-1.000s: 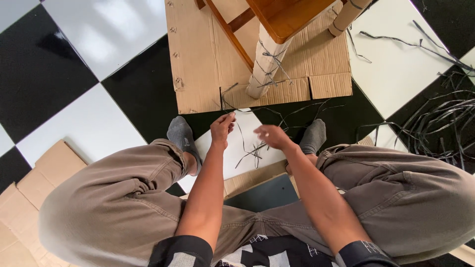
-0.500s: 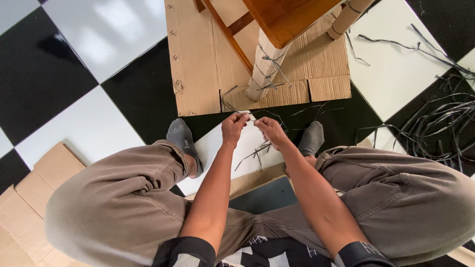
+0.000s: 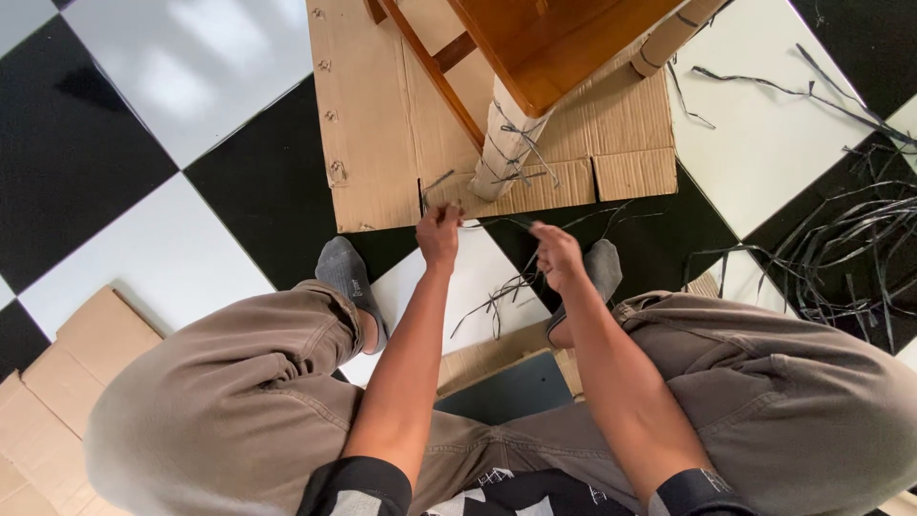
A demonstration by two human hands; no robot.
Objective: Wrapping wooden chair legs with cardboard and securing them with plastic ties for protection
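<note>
My left hand (image 3: 439,233) pinches one end of a thin dark strip (image 3: 497,222) just below the edge of the cardboard sheet (image 3: 382,124). My right hand (image 3: 557,254) grips the other end of the same strip, which is stretched between the two hands. Just beyond them stands a cardboard-wrapped furniture leg (image 3: 504,143) tied round with dark strips, under a wooden chair or stool (image 3: 554,38). More loose strips (image 3: 497,296) lie on the white tile between my feet.
The floor is black and white tile. A heap of dark strips (image 3: 841,239) lies at the right. Flattened cardboard (image 3: 57,382) lies at the lower left. A second wrapped leg (image 3: 669,33) stands at the top right. My bent knees flank both arms.
The hands met over the white tile, took hold of one strip, then drew apart, pulling it taut. My left hand moved up towards the cardboard edge.
</note>
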